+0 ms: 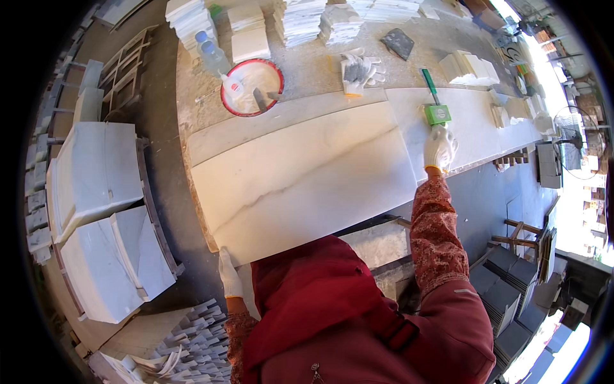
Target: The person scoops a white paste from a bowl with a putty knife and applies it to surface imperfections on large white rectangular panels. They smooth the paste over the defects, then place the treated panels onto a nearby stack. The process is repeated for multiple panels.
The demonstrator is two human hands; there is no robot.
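A large white marble slab point(307, 173) with a grey vein lies on the worktable, its near edge close to my body. My left hand point(229, 275), in a white glove, grips the slab's near left corner. Right of the slab, my gloved right hand point(441, 148) is over a paler slab point(476, 128), its fingers curled. Just beyond its fingertips is a small green block point(438, 114), with a green-handled tool point(429, 83) reaching away from it. Whether the fingers hold anything is hidden.
Beyond the slab stand a red-rimmed basin point(279, 72), plastic bottles point(214, 57), a spare glove point(358, 72) and a dark stone piece point(398, 43). Stacked tiles point(300, 22) line the far side. Marble blocks point(96, 173) stand left; dark tiles point(502, 288) and a fan point(572, 141) are right.
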